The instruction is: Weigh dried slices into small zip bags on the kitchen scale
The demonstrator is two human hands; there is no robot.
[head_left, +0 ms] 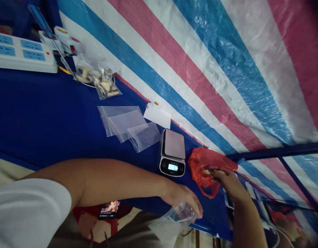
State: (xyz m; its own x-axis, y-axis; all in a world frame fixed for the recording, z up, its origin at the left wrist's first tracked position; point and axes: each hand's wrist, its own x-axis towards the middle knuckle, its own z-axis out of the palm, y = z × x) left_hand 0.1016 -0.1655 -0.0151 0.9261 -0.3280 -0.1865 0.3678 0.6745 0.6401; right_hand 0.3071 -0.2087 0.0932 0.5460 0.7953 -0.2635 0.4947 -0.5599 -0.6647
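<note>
My left hand (183,197) is closed on a clear plastic bag (171,222), which hangs below it at the table's front edge. My right hand (227,179) reaches into the mouth of a red plastic bag (210,156). Its fingers are pinched at a small pale piece (206,171), whose kind I cannot make out. Between the hands and the striped sheet stands a kitchen scale (174,144) with a lit display and a bare plate. Left of the scale, several flat clear zip bags (127,122) lie overlapping.
A clear bag of pale, mushroom-like pieces (104,84) lies at the back left, near a screwdriver (58,46) and a white power strip (24,53). A white paper (158,115) sits behind the scale. The striped sheet (174,51) rises along the blue table's (45,113) back. A lit phone (109,210) is below.
</note>
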